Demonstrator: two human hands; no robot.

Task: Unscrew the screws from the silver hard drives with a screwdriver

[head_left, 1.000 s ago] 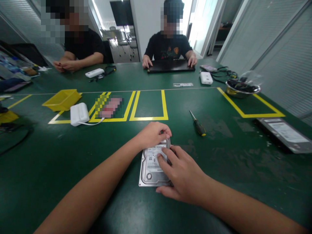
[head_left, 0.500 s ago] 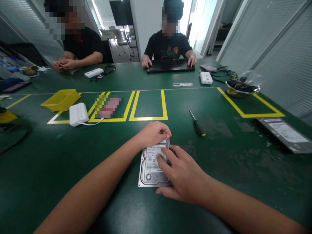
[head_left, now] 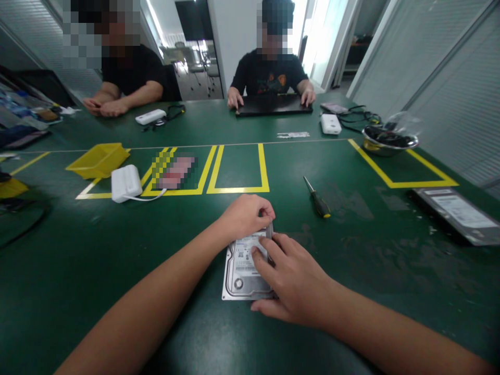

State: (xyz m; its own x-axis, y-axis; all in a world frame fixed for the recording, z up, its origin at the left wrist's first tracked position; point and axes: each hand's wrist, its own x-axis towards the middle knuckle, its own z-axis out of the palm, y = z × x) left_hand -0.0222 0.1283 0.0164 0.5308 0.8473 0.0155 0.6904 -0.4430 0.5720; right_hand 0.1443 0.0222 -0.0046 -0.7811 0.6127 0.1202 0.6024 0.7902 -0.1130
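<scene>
The hard drive (head_left: pixel 244 268) lies on the near middle of the worktop (head_left: pixel 97 250), just where it was half a second ago. The right hand (head_left: pixel 291 276) keeps its fingers spread wide across the label and right side. The left hand (head_left: pixel 250 214) stays curled over the far end; whether its fingers pinch anything, I cannot tell. The screwdriver (head_left: pixel 321 204), farther right, is likewise unmoved.
</scene>
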